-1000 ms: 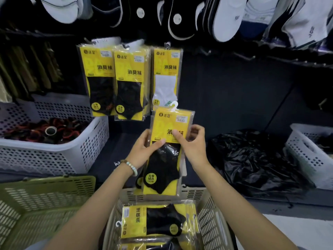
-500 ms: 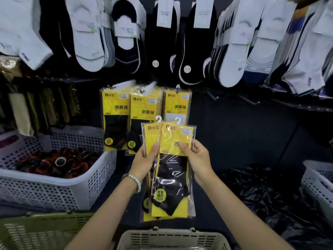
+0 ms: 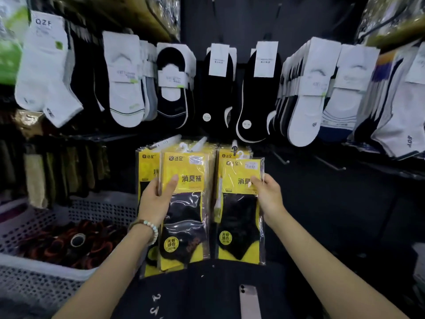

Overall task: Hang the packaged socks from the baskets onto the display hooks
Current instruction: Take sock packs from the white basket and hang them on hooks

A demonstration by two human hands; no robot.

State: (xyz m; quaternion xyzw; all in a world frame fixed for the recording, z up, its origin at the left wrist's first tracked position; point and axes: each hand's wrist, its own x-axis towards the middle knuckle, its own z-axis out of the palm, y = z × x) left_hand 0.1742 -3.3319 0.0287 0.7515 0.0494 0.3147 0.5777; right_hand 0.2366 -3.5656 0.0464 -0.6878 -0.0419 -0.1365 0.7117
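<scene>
Both hands are clamped on sock packs — left hand [image 3: 154, 199] on the left pack [image 3: 184, 203], right hand [image 3: 268, 194] on the right pack [image 3: 240, 203] — raised before hung yellow stock [image 3: 147, 166]; light, slippery film, judged best pinched at the stiff card top beneath the hanger.

Each hand has its own yellow sock pack: the left hand [image 3: 156, 199] grips one pack [image 3: 184, 208], the right hand [image 3: 268, 194] pinches another [image 3: 239, 208] beside it. Above hang rows of white and black socks [image 3: 216, 88]; a white basket [image 3: 46, 270] sits lower left.
</scene>
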